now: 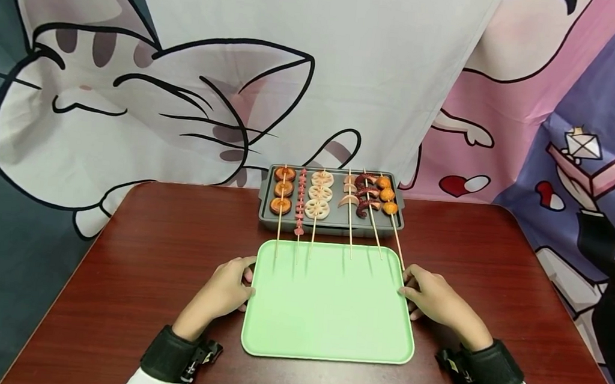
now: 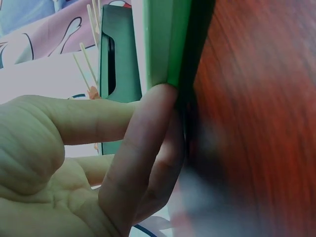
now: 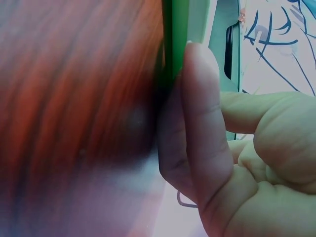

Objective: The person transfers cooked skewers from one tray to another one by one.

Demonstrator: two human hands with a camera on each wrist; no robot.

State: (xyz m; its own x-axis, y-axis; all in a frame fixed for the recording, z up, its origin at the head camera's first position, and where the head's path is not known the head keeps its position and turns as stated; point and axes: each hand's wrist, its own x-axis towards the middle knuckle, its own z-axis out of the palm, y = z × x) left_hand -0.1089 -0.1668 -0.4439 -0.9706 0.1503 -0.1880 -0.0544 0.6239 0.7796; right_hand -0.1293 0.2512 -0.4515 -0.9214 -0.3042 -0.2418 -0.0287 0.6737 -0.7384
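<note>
A light green rectangular tray [image 1: 331, 308] lies in front of me in the head view. My left hand [image 1: 226, 285] holds its left edge, and my right hand [image 1: 432, 295] grips the right edge opposite. In the left wrist view, fingers [image 2: 148, 123] meet the tray's side wall [image 2: 158, 49], some curling toward its underside. The right wrist view shows a similar hold, with a finger [image 3: 202, 89] against the rim. Just behind stands a grey grill pan [image 1: 326, 229] bearing several food skewers, whose sticks overhang the tray's far edge.
Skewered lotus root slices [image 1: 317, 208], brown round slices [image 1: 280, 205], pink pieces [image 1: 299, 209], dark tentacles [image 1: 367, 192] and yellow balls [image 1: 390, 208] lie on the pan. The reddish wooden table [image 1: 175, 224] ends at a cartoon-printed cloth [image 1: 393, 72] behind.
</note>
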